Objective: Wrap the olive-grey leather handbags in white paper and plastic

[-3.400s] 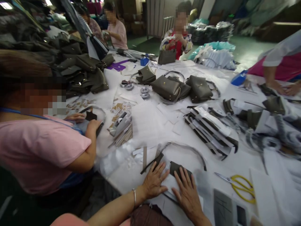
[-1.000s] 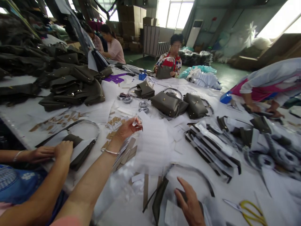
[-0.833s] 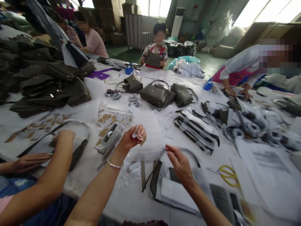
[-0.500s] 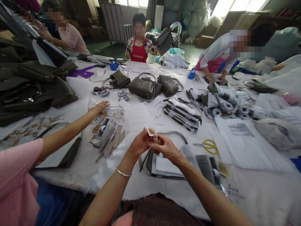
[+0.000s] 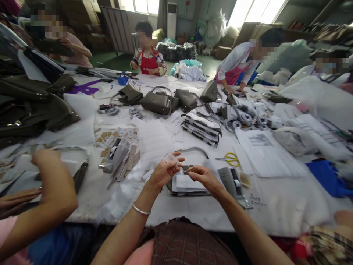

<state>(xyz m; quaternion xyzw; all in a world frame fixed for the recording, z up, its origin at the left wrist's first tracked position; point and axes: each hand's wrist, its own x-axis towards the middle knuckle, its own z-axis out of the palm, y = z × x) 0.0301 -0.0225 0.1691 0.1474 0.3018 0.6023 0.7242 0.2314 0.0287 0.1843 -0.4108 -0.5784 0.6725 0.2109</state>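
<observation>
Above a dark handbag (image 5: pixel 170 188) lying on the table, my left hand (image 5: pixel 165 171) holds a small pale tag (image 5: pixel 170 158) against its palm, thumb pressed in and other fingertips partly spread. My right hand (image 5: pixel 203 177) is closed in a pinch on a thin string-like piece (image 5: pixel 186 170), just right of the left fingers. White sheets (image 5: pixel 190 182) lie on the bag, and its curved handle (image 5: pixel 202 151) extends beyond my hands. Right of the bag stands a grey tape dispenser (image 5: pixel 228 180). Yellow-handled scissors (image 5: pixel 231 159) rest just beyond it.
Another tape dispenser (image 5: pixel 117 152) and cardboard strips (image 5: pixel 129 163) lie to the left. Finished-looking dark bags (image 5: pixel 157 102) stand farther back, near stacked wrapped pieces (image 5: pixel 201 129). A co-worker's arm (image 5: pixel 59 184) works close on my left. Other people stand around the table.
My hands have moved slightly apart, and the pale piece now lies flatter in my left hand. The neighbour's arm on the left has drawn back from the tags. The view has shifted right.
</observation>
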